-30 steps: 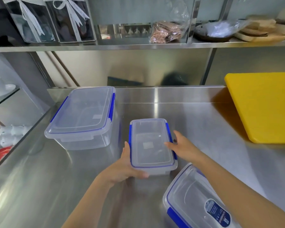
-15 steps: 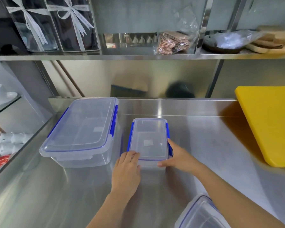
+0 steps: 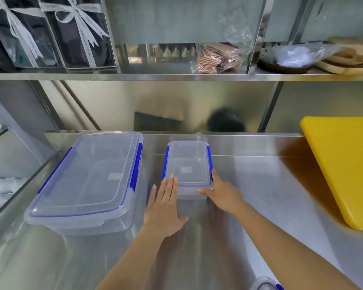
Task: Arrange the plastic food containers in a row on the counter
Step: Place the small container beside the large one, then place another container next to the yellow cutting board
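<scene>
A small clear container (image 3: 188, 164) with blue clips stands on the steel counter (image 3: 266, 191), close to the back wall. To its left, apart from it, sits a large clear container (image 3: 88, 178) with a lid and blue clips. My left hand (image 3: 166, 206) lies flat with straight fingers touching the small container's near left edge. My right hand (image 3: 222, 193) cups its near right corner, thumb along the front wall and fingers on the right side. A third container (image 3: 264, 285) shows only a corner at the bottom edge.
A thick yellow cutting board (image 3: 344, 164) lies on the counter at the right. A steel shelf (image 3: 176, 77) overhead carries ribboned boxes, a bag of wafers and wooden boards. A lower ledge with white items runs along the left.
The small container has slid away from me toward the back wall, level with the large one. My left hand has flattened against its near edge. The third container has nearly left the view.
</scene>
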`<state>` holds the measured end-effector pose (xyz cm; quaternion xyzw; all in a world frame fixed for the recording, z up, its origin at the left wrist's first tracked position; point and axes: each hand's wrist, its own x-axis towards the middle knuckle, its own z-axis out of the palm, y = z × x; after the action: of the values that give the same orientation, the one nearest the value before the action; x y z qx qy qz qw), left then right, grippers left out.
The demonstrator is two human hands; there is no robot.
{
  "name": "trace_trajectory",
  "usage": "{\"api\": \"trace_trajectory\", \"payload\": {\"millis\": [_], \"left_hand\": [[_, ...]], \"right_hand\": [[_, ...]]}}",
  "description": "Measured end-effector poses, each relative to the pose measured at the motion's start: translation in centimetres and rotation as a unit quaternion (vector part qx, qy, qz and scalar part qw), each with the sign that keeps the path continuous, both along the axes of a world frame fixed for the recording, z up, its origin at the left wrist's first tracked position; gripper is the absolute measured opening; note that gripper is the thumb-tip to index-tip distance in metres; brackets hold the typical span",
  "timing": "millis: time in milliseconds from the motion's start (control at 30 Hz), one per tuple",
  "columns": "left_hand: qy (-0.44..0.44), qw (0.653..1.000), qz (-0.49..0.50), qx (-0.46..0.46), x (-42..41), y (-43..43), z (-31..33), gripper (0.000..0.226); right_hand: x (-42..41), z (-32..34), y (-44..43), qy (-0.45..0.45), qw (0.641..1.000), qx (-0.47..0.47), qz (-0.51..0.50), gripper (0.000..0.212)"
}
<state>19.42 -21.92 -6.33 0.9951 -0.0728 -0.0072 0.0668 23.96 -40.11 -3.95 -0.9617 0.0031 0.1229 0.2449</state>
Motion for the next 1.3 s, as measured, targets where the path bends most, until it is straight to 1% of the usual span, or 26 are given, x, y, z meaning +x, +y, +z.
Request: {"api": "trace_trajectory", "payload": {"millis": [33,100,167,233,300,333,367,433,500,533,567,600,700,767,800,867,900,933,967,1000,1067,1100,1133,1167,1233,1300], "left_hand": [[-0.001,1.000,0.001,-0.004,-0.2,-0.1,0.0,0.098],[-0.019,1.000,-0.008,-0.019,-0.8,-0.4,0.4,0.090],[-0.056,0.998,-0.015,-0.038,-2.1,-1.0,1.2,0.078],[-0.040,0.992,0.007,-0.119,-4.2,-2.1,2.3,0.067],[0.049,0.974,0.029,-0.218,-6.5,-3.3,3.6,0.053],[0.101,0.966,0.026,-0.235,-7.7,-4.0,4.2,0.048],[0.146,0.962,0.011,-0.233,-8.7,-4.6,4.6,0.047],[0.261,0.942,-0.035,-0.207,-10.4,-5.7,5.3,0.059],[0.416,0.890,-0.082,-0.171,-11.8,-6.7,5.6,0.073],[0.479,0.858,-0.097,-0.157,-12.4,-7.2,5.7,0.077],[0.516,0.835,-0.106,-0.157,-12.9,-7.6,5.6,0.078],[0.527,0.827,-0.109,-0.165,-13.3,-7.8,5.4,0.078],[0.488,0.836,-0.117,-0.223,-13.8,-8.1,4.7,0.059],[0.419,0.855,-0.098,-0.289,-13.8,-8.2,4.6,0.043],[0.356,0.879,-0.068,-0.311,-13.8,-8.3,4.6,0.041],[0.168,0.933,0.019,-0.318,-13.7,-8.9,4.1,0.047],[0.070,0.943,0.057,-0.320,-14.0,-9.5,4.1,0.051],[-0.006,0.941,0.086,-0.328,-14.4,-10.1,4.2,0.054],[-0.039,0.933,0.103,-0.343,-14.9,-10.7,4.5,0.058],[-0.031,0.925,0.102,-0.364,-15.5,-11.2,4.7,0.066],[0.061,0.911,0.063,-0.402,-16.9,-12.1,4.5,0.094],[0.118,0.906,0.033,-0.405,-17.6,-12.4,4.2,0.112],[0.167,0.906,0.003,-0.390,-18.3,-12.8,3.9,0.126],[0.197,0.913,-0.023,-0.357,-18.8,-13.1,3.4,0.135],[0.203,0.935,-0.049,-0.287,-19.2,-13.4,2.5,0.135],[0.177,0.944,-0.049,-0.273,-18.8,-13.4,2.1,0.122]], "right_hand": [[-0.3,0.3,-0.1,-0.012,1.000,0.002,-0.003,0.078],[-1.4,0.9,-0.5,-0.015,0.996,0.082,0.019,0.068],[-3.1,2.0,-1.8,0.018,0.984,0.165,0.062,0.055],[-5.2,3.7,-4.2,0.076,0.980,0.168,0.077,0.059],[-7.4,5.2,-7.1,0.169,0.973,0.123,0.100,0.064],[-8.6,5.7,-8.6,0.227,0.960,0.092,0.132,0.062],[-9.7,6.1,-9.8,0.284,0.942,0.060,0.170,0.059],[-11.8,6.3,-11.3,0.364,0.906,0.021,0.215,0.053],[-13.6,5.9,-11.7,0.385,0.895,0.002,0.227,0.051],[-14.3,5.4,-11.7,0.376,0.900,0.000,0.221,0.053],[-14.8,4.9,-11.6,0.357,0.910,0.004,0.209,0.055],[-15.2,4.4,-11.6,0.334,0.922,0.014,0.195,0.055],[-16.0,3.3,-12.4,0.288,0.939,0.090,0.162,0.039],[-16.3,2.7,-13.5,0.248,0.951,0.157,0.101,0.032],[-16.3,2.5,-14.0,0.215,0.958,0.181,0.058,0.032],[-16.2,1.9,-14.8,0.135,0.966,0.215,-0.043,0.037],[-16.1,1.5,-15.0,0.086,0.965,0.228,-0.097,0.040],[-16.0,1.0,-15.1,0.033,0.960,0.234,-0.149,0.042],[-16.0,0.7,-15.0,-0.011,0.952,0.238,-0.195,0.042],[-16.3,0.7,-14.9,-0.031,0.941,0.251,-0.223,0.042],[-17.0,1.3,-15.1,-0.002,0.922,0.330,-0.202,0.047],[-17.6,1.7,-15.5,0.042,0.919,0.360,-0.153,0.058],[-18.1,2.2,-16.1,0.095,0.924,0.358,-0.093,0.073],[-18.5,2.7,-16.8,0.150,0.932,0.328,-0.032,0.088],[-19.3,3.7,-17.9,0.245,0.941,0.231,0.043,0.112],[-19.9,4.0,-18.5,0.299,0.935,0.182,0.065,0.122]]}}
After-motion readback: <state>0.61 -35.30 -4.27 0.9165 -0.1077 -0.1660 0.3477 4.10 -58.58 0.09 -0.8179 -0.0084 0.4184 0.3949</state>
